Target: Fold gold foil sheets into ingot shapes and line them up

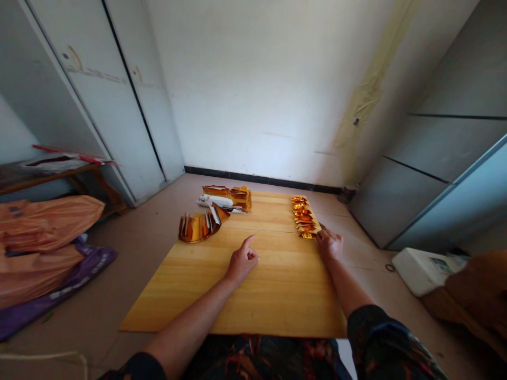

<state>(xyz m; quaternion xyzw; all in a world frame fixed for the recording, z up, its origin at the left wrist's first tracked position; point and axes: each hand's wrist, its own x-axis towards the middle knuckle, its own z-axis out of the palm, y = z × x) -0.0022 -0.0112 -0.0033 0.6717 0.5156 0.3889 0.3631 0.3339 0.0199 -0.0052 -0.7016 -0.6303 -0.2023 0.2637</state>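
Note:
A wooden board (pixel 253 295) lies on the floor in front of me. My left hand (pixel 241 261) rests on its middle, fingers curled and forefinger pointing out, holding nothing. My right hand (pixel 329 244) sits at the board's right edge, touching the near end of a row of folded gold foil pieces (pixel 303 216); whether it grips one I cannot tell. A fanned curve of gold foil sheets (pixel 200 226) stands at the board's left side. A stack of gold and white foil paper (pixel 227 199) lies at the far left corner.
Orange and purple plastic bags (pixel 43 237) lie on the floor at the left, under a low wooden bench (pixel 59 177). A white box (pixel 422 269) sits on the floor at the right. Grey cabinet doors (pixel 435 174) and a white wall close the room.

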